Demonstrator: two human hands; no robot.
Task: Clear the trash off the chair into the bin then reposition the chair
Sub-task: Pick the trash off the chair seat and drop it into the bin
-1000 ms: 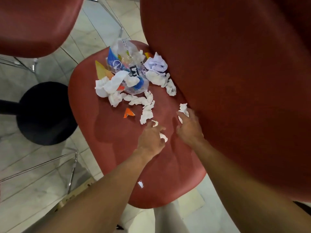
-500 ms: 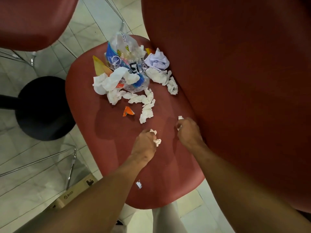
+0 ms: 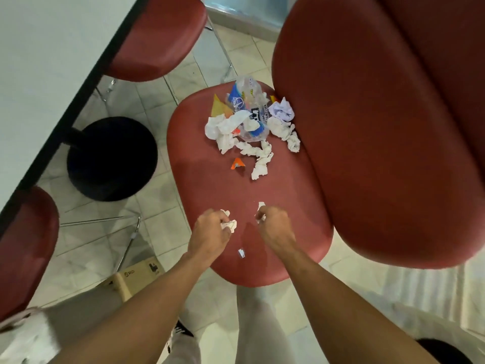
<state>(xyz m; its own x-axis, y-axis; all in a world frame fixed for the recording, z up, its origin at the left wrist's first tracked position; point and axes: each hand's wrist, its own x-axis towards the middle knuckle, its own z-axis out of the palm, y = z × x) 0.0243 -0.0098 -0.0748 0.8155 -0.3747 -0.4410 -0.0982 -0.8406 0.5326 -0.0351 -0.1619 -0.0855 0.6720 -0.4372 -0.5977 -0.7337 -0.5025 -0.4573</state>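
So, going left to right: there's a white surface (image 3: 39,74) along the far left, a black round thing on the floor (image 3: 111,158) under it that I'd guess is the table's base and not the bin, and a cardboard box (image 3: 136,278) near the chair leg. I can't pick out an actual bin for sure; a dark rim at the near right corner might be one, but it's too cut off to tell.

Next is the red chair (image 3: 207,195) with the trash on its seat. The left hand (image 3: 210,236) is curled around a crumpled tissue bit (image 3: 229,224), and the right hand (image 3: 275,227) pinches another small white scrap (image 3: 260,206). Both are closed on paper, sitting near each other over the near half of the seat. A tiny scrap (image 3: 241,253) lies between the wrists. The main pile (image 3: 252,124) of tissues, a clear plastic wrapper and orange bits sits at the far end, just beside the backrest.

Step-wise, I'd say this is early clearing. Next move probably calls for dumping these scraps or scooping the big pile.

Compared to a second ago, the fingers were spread reaching for loose bits, and now they've closed and pulled back toward the near edge.
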